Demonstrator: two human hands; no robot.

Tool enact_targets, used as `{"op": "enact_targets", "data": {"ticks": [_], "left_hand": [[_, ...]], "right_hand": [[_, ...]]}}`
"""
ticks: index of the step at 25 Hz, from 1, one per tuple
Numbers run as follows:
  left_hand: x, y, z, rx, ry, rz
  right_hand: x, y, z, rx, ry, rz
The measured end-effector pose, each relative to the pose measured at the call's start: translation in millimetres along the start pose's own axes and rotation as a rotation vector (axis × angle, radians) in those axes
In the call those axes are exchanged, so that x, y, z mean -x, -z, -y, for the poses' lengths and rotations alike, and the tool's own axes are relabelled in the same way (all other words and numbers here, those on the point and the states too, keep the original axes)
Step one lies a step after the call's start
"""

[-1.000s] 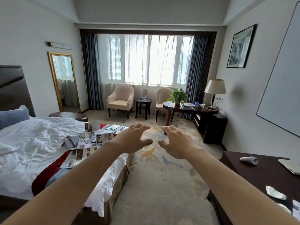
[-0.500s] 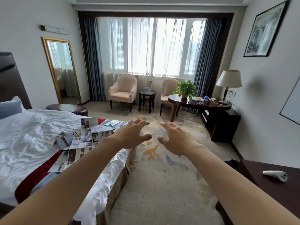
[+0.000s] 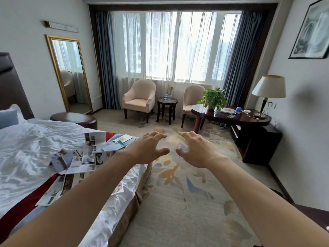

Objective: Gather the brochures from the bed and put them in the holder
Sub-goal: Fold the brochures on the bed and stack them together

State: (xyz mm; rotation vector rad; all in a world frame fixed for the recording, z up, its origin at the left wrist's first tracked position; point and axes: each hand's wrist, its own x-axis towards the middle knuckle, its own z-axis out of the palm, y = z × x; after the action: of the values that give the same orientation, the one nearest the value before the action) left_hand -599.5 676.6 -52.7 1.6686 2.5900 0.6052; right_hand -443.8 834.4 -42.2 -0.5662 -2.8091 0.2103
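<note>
Several printed brochures (image 3: 83,157) lie scattered over the foot of the bed (image 3: 26,148), on its white sheet and red runner. Both my arms stretch forward at chest height. My left hand (image 3: 147,150) hovers over the bed's near corner, just right of the brochures, fingers spread and loosely bent, holding nothing. My right hand (image 3: 197,150) hangs beside it over the carpet, thumb toward the left hand, also empty. A clear stand with a leaflet (image 3: 168,94), possibly the holder, sits on the small round table (image 3: 167,101) by the window.
Two beige armchairs (image 3: 138,98) flank the round table. A dark desk (image 3: 231,116) with a plant, lamp and small items stands at the right wall. A round ottoman (image 3: 74,119) sits beyond the bed, a gold-framed mirror (image 3: 69,73) behind it. Patterned carpet (image 3: 178,202) lies between bed and desk.
The view has turned left and moved forward; the dark table with the white controller at lower right has left the frame. Both hands keep the same outstretched pose.
</note>
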Motion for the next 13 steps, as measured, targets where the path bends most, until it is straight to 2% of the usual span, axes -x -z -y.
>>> {"op": "enact_targets", "data": {"ticks": [13], "left_hand": [[-242.1,-13.8,144.2,0.025,0.002,0.027]], "right_hand": [[-263.3,-63.0,-68.4,0.035,0.015,0.012]]}}
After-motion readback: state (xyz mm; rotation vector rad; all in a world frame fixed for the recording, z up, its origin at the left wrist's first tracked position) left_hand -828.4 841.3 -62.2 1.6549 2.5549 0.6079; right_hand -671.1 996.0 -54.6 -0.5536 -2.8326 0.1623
